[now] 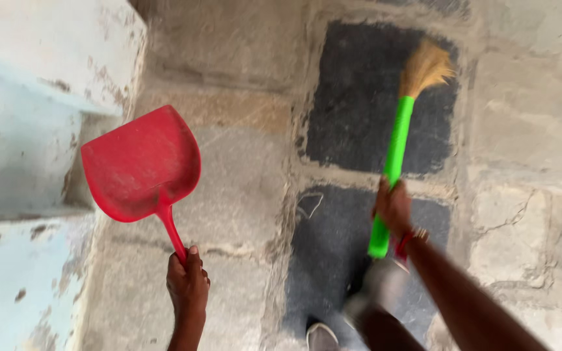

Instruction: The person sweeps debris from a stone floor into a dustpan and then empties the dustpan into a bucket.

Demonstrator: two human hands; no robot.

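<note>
**Dustpan in L, broom in R, over the stone floor**

My left hand (188, 283) is closed tight round the thin handle of the red dustpan (141, 164), thumb on top. The pan sticks up and away from my fist, scoop face turned twd me, off the floor, so it looks carried rather than set down to catch anything. My right hand (393, 207) is wrapped fully round the green handle of the broom (398, 140), gripping low on the shaft w/ the straw bristles far ahead of my knuckles, over a dark slab (365, 97). That grip prob. gives reach w/o bending.

Count: 1 dustpan, 1 broom, 2 dark slabs among grey stone. A red band sits at my R wrist. Below my R hand, my shoe tip (322, 336), blurred. Out past my L hand, pale blue painted steps (27, 130), chipped.
</note>
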